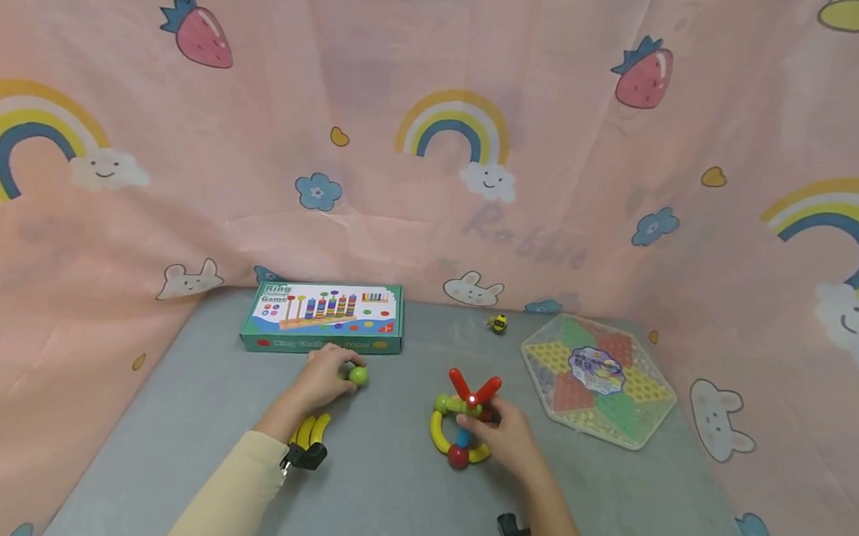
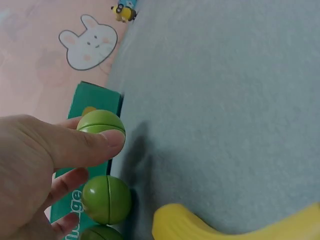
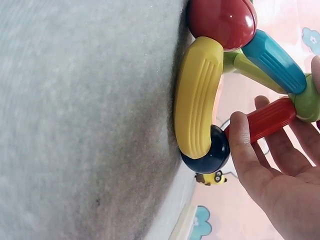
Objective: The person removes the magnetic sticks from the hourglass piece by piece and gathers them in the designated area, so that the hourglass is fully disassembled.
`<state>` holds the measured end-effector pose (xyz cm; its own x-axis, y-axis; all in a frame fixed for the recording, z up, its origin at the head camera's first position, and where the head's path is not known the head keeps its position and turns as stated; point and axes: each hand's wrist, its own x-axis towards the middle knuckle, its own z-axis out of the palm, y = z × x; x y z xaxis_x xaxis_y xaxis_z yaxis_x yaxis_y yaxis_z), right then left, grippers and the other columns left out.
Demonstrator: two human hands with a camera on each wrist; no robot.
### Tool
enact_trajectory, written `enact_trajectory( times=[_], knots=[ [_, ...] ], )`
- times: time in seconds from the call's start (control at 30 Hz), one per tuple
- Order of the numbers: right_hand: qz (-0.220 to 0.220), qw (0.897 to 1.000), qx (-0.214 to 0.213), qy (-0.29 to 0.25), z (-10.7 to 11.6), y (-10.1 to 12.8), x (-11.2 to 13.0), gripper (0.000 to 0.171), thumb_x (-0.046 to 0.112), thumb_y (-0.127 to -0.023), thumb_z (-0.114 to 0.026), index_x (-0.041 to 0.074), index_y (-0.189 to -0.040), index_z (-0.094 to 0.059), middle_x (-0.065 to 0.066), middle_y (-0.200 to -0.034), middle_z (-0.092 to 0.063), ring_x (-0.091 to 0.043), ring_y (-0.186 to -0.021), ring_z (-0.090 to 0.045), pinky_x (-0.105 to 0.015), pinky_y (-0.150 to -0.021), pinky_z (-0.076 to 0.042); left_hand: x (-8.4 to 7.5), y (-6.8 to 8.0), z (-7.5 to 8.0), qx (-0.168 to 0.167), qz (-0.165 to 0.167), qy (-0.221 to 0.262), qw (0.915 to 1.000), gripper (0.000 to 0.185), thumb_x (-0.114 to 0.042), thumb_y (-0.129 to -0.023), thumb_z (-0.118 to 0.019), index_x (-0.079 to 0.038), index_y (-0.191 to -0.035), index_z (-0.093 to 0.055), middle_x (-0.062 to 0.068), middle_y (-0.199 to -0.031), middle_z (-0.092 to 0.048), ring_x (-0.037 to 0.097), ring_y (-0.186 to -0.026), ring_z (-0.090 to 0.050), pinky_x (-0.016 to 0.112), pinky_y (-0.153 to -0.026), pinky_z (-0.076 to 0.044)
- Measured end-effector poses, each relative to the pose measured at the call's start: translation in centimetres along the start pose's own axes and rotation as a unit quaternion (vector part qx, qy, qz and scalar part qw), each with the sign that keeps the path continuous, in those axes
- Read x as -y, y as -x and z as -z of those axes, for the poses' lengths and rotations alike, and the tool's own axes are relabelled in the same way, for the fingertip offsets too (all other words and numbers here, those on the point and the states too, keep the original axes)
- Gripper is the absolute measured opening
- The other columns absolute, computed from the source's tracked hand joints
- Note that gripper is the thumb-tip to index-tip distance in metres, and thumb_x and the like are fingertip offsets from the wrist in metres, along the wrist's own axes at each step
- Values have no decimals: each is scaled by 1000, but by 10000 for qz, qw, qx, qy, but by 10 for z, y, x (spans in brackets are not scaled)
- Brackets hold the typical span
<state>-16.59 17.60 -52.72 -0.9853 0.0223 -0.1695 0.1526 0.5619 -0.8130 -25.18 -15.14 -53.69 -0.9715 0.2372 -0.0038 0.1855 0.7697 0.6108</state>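
My left hand [image 1: 324, 378] pinches a green ball [image 2: 102, 118] between thumb and fingers, in front of the green box. Two more green balls [image 2: 107, 199] lie just below that hand in the left wrist view. My right hand [image 1: 511, 443] holds a toy frame of balls and rods on the table. Its fingers curl at a red rod [image 3: 272, 119], the thumb by a green ball [image 3: 306, 104]. A curved yellow rod [image 3: 199, 100] joins a red ball [image 3: 222, 22] to a dark blue ball [image 3: 219, 151] at the base. Two red rods [image 1: 457, 383] stick up in a V.
Several curved yellow rods [image 1: 319, 429] lie by the left wrist. At the back stands a Ring Challenge Game box [image 1: 320, 345]. A small bee-like toy [image 1: 498, 324] sits back centre, and a hexagonal game board [image 1: 575, 390] lies right. A printed pink cloth [image 1: 373, 249] hangs behind.
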Motion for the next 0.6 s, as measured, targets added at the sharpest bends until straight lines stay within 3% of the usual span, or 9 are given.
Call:
enact_trajectory(
  times=[0.2,0.37,0.5,0.6],
  knots=[
    [56,9999,131,45,-3,3,-3,37,35,-87,-80,12,-114,-69,-3,-102,-69,-20,-91,-60,-40,-82,-55,11,8,-3,199,44,-29,9998,37,-10,-78,-86,-20,-112,-75,-1,-114,-69,25,-115,-54,51,-104,-32],
    [162,9997,189,-56,5,3,-4,35,32,-87,-80,12,-112,-69,-3,-100,-69,-20,-90,-61,-39,-81,-55,8,4,-4,217,1,-60,9997,36,-11,-78,-85,-19,-112,-75,-2,-113,-70,24,-114,-54,50,-103,-27],
    [247,9978,388,-473,18,4,-4,39,24,-86,-81,12,-121,-67,-6,-118,-70,-26,-110,-65,-45,-94,-55,8,1,-2,230,-100,-200,9995,40,-12,-78,-86,-18,-116,-74,0,-117,-70,26,-116,-52,52,-103,-25],
    [199,9947,482,-882,28,4,-4,47,12,-87,-78,14,-131,-63,-9,-134,-65,-34,-129,-57,-51,-103,-50,6,0,0,98,-297,-491,9983,50,-19,-79,-87,-18,-126,-69,5,-131,-65,31,-125,-47,58,-105,-22]
  ],
)
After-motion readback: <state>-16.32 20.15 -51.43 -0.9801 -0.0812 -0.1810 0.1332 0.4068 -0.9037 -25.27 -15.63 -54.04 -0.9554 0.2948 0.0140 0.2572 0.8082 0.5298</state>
